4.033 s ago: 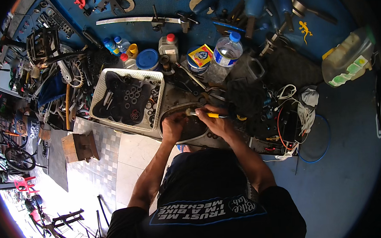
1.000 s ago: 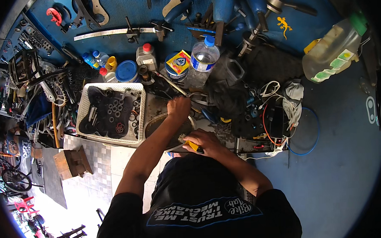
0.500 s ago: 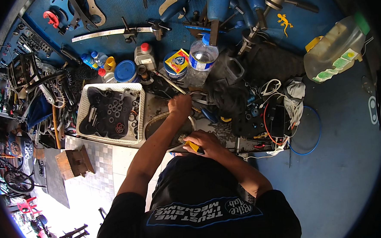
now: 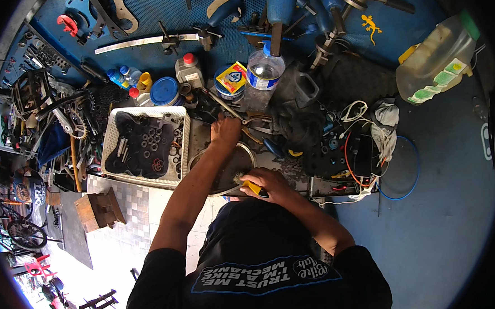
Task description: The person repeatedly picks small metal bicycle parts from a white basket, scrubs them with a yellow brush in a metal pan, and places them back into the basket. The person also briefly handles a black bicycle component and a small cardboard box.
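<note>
Workshop wall: we see a blue perforated tool board [image 4: 139, 20], hung with tools, behind the worktop [image 4: 289, 168].
Change, left hand: we find the left hand [image 4: 225, 130] beyond the basin [image 4: 252, 154], toward the worktop's far edge; four seconds ago both hands are together at that basin. Since the last half second it shifts slightly left.
Left hand state: fingers part-curled near a pale-handled tool [image 4: 222, 104]; we cannot tell whether it holds anything.
Right hand state: we note the right hand [image 4: 266, 182] closed around a yellow-and-black brush [image 4: 254, 188].
Brush position: bristles at the basin's near right rim, by the worktop's front edge; unchanged over the last second.
Meaning: we judge the brush idle while the left hand is away.
Worktop, left end: white basket [image 4: 183, 149] of rings and small parts.
Worktop, far edge: blue-lidded tub [image 4: 164, 90], clear bottle [image 4: 264, 75].
Worktop, right end: white cables [image 4: 382, 133].
Floor, left: wooden box [image 4: 99, 210].
</note>
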